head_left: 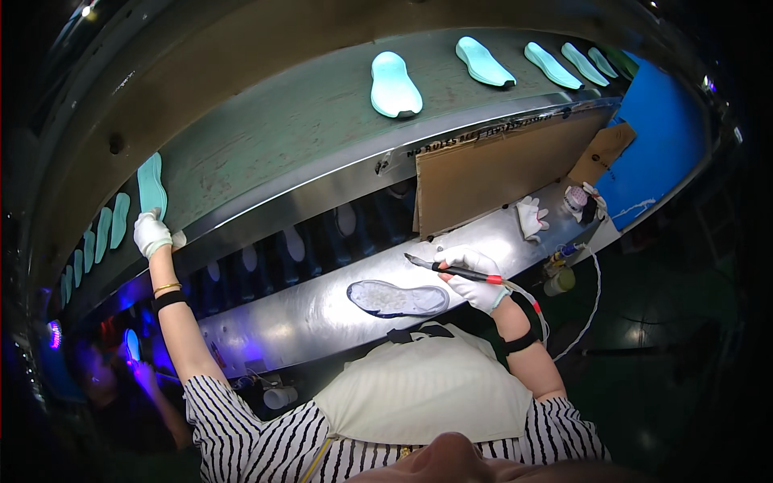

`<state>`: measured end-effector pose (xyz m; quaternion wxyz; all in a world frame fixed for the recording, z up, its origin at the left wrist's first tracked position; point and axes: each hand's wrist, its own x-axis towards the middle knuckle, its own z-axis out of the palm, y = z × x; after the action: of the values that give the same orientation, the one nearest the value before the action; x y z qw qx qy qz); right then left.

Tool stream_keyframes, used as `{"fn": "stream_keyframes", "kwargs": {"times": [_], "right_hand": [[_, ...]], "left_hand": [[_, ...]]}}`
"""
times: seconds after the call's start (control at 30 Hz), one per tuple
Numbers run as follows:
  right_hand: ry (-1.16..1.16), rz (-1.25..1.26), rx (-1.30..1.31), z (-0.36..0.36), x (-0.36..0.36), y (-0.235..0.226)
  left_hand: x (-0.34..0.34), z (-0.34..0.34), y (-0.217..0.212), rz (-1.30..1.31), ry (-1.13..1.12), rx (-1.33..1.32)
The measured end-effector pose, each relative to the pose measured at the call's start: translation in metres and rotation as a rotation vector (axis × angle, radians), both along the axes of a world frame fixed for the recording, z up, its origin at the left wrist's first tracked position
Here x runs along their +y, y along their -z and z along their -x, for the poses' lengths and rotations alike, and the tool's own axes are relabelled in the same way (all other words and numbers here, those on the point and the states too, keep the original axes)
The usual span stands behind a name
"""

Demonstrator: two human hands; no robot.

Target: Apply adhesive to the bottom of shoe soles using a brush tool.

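Observation:
Out at the left, my left hand (151, 233) in a white glove has its fingers closed on the near end of a mint-green shoe sole (151, 183), which lies on the conveyor belt. My right hand (473, 278), also gloved, grips a glue brush (475, 276) with a black handle, red bands and thin tubes trailing from it. The brush's dark tip points left, above the metal bench. Below that tip, a shoe upper (398, 299) on its last rests with its whitish bottom up and a dark edge around it. The brush does not touch it.
More mint-green soles (395, 87) lie along the belt (266, 129). Under it, a lower shelf holds several dark shoe uppers (293, 243). A cardboard sheet (507, 173) stands behind the bench (282, 330). A crumpled glove (532, 218) lies at right. Another person (121, 386) works at far left.

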<state>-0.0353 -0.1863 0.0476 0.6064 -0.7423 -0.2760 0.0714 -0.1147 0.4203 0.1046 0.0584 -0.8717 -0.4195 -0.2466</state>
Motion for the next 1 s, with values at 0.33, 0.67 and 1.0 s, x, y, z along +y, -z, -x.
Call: {"fn": "stream_keyframes", "kwargs": {"times": [0.33,0.67,1.0], "right_hand": [[0.022,-0.034,0.124,0.004,-0.008,0.007],[0.186,0.011,0.130,-0.002,-0.012,0.013],[0.122,-0.364,0.413,0.019,-0.011,-0.022]], "left_hand": [[-0.025,0.003,0.030,0.252,0.678,-0.561],[-0.199,-0.006,-0.060,1.558,1.585,-1.387],[-0.393,-0.032,0.075,2.920,0.765,-0.771]]}}
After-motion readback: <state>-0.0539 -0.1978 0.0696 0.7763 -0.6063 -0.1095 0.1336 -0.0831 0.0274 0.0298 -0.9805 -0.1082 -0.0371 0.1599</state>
